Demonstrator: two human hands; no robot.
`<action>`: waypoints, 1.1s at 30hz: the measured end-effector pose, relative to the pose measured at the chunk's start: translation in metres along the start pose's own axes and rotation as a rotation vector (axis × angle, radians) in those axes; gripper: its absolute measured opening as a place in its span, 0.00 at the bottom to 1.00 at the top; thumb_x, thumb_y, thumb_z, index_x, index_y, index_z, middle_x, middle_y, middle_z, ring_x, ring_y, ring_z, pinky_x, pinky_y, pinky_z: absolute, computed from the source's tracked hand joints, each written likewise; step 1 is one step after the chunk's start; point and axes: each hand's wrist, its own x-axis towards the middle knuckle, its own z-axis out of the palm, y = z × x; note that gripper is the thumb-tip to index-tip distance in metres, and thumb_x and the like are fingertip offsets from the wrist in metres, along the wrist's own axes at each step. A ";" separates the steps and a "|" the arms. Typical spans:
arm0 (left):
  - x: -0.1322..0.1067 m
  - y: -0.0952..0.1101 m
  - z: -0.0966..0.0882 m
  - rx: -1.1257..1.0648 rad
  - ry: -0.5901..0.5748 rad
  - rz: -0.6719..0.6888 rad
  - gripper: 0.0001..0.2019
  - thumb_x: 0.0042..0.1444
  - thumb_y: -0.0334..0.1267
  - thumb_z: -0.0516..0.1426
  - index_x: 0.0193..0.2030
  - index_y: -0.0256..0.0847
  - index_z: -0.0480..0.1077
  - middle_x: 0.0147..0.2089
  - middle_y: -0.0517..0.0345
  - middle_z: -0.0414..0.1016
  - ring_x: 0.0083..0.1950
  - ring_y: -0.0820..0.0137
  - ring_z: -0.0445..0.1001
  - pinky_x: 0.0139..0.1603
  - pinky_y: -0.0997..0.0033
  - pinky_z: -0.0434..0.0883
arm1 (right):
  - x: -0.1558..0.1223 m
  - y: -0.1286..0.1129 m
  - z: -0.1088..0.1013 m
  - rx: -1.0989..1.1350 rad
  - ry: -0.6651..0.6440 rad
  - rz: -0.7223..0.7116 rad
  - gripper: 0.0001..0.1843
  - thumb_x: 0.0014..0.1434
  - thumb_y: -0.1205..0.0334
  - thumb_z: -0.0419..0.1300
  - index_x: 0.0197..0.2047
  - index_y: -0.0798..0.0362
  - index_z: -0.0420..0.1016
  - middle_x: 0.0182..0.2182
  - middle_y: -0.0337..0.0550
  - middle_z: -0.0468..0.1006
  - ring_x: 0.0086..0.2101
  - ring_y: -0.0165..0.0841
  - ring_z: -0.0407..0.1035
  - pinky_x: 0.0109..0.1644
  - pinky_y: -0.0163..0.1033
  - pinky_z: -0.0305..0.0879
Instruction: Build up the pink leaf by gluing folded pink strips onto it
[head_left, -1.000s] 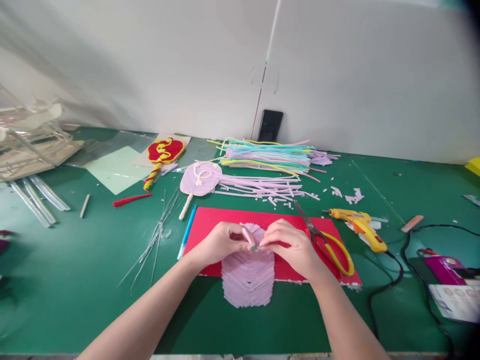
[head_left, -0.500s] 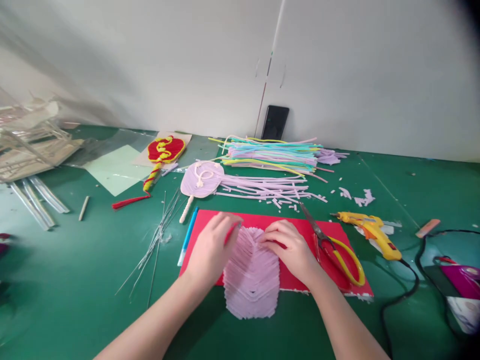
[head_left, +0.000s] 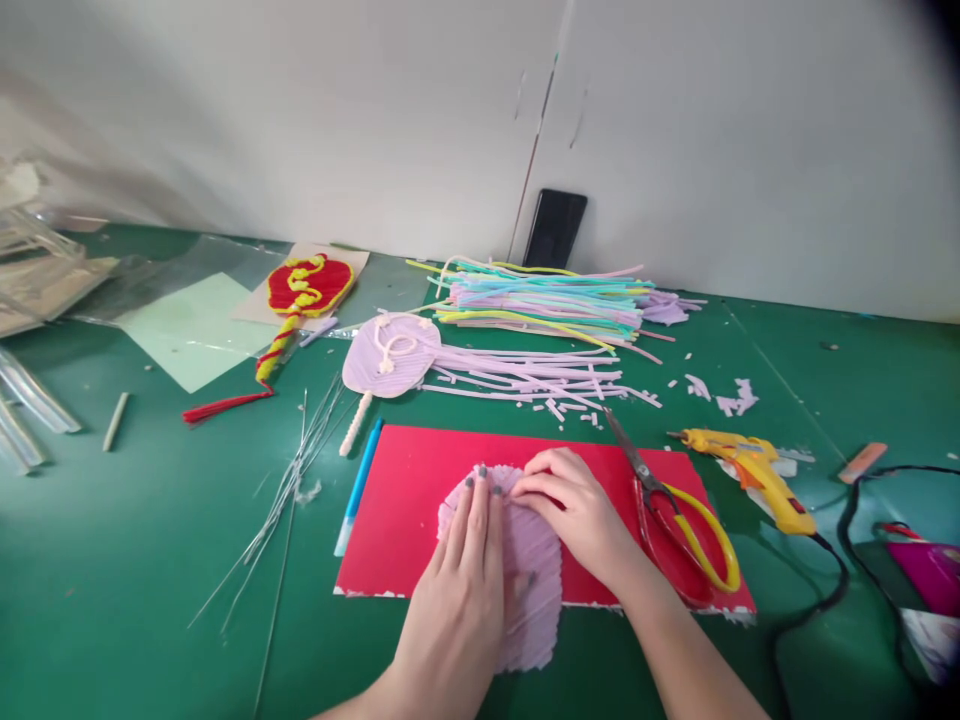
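A pale purple leaf-shaped piece (head_left: 536,590), made of rows of pipe-cleaner strips, lies on a red sheet (head_left: 405,500) on the green table. My left hand (head_left: 465,580) lies flat on top of it, fingers stretched out and pressing down. My right hand (head_left: 574,510) rests at the piece's upper right edge, its fingers curled and pinched together against the strips there. What the right fingers hold, if anything, is hidden.
Yellow-handled scissors (head_left: 675,510) lie on the red sheet's right side, a yellow glue gun (head_left: 757,475) beyond them with its black cord (head_left: 825,590). Behind are coloured pipe cleaners (head_left: 540,300), a finished purple fan (head_left: 390,355), a red fan (head_left: 307,285), wires (head_left: 289,490) and a blue pen (head_left: 358,487).
My left hand left the pinch at the piece's tip, swung round and now lies flat on the purple piece. The right hand stayed at the upper edge. The view shifted slightly.
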 end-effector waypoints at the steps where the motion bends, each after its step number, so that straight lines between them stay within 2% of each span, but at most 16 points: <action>1: 0.000 0.000 0.000 0.007 -0.004 -0.003 0.28 0.61 0.40 0.47 0.65 0.26 0.52 0.65 0.33 0.58 0.64 0.50 0.59 0.56 0.54 0.69 | 0.000 0.000 0.000 -0.002 0.000 0.004 0.07 0.61 0.61 0.57 0.34 0.47 0.76 0.33 0.41 0.74 0.39 0.34 0.68 0.45 0.41 0.65; 6: 0.000 0.000 -0.001 0.009 -0.028 -0.022 0.28 0.61 0.41 0.46 0.66 0.29 0.51 0.64 0.35 0.59 0.64 0.52 0.60 0.54 0.55 0.70 | 0.000 0.000 0.000 -0.007 -0.002 0.040 0.07 0.60 0.60 0.57 0.33 0.47 0.76 0.33 0.41 0.73 0.39 0.34 0.68 0.45 0.41 0.65; 12: 0.002 0.000 -0.004 0.027 -0.028 -0.002 0.27 0.61 0.42 0.45 0.64 0.29 0.56 0.64 0.34 0.60 0.64 0.50 0.61 0.53 0.54 0.70 | 0.000 -0.002 -0.001 -0.021 0.017 0.078 0.04 0.59 0.60 0.59 0.33 0.48 0.75 0.33 0.40 0.73 0.39 0.34 0.68 0.47 0.42 0.64; 16: 0.004 0.003 -0.007 0.085 -0.073 -0.026 0.24 0.62 0.39 0.46 0.62 0.30 0.58 0.65 0.37 0.59 0.65 0.53 0.60 0.56 0.57 0.69 | 0.000 -0.001 -0.001 -0.031 0.023 0.100 0.03 0.58 0.61 0.60 0.33 0.49 0.74 0.34 0.40 0.73 0.39 0.34 0.68 0.47 0.42 0.64; 21: 0.006 0.005 -0.009 0.122 -0.078 -0.021 0.22 0.61 0.38 0.47 0.60 0.28 0.60 0.64 0.35 0.60 0.63 0.52 0.62 0.55 0.57 0.69 | -0.001 0.000 -0.001 -0.040 0.030 0.108 0.01 0.57 0.62 0.61 0.35 0.49 0.73 0.36 0.40 0.72 0.41 0.34 0.67 0.48 0.42 0.64; 25: 0.006 0.004 -0.009 0.129 -0.050 -0.008 0.23 0.61 0.38 0.47 0.60 0.27 0.60 0.63 0.33 0.62 0.63 0.51 0.62 0.54 0.57 0.70 | -0.003 0.004 -0.004 -0.047 0.057 0.108 0.01 0.58 0.63 0.60 0.35 0.49 0.74 0.38 0.40 0.72 0.42 0.34 0.67 0.50 0.42 0.64; 33: 0.006 0.003 -0.009 0.082 -0.067 -0.014 0.24 0.60 0.39 0.50 0.62 0.34 0.58 0.63 0.33 0.61 0.63 0.50 0.61 0.54 0.55 0.69 | -0.003 0.007 -0.009 -0.070 0.090 0.166 0.02 0.58 0.64 0.60 0.34 0.49 0.75 0.39 0.41 0.72 0.44 0.34 0.67 0.51 0.42 0.65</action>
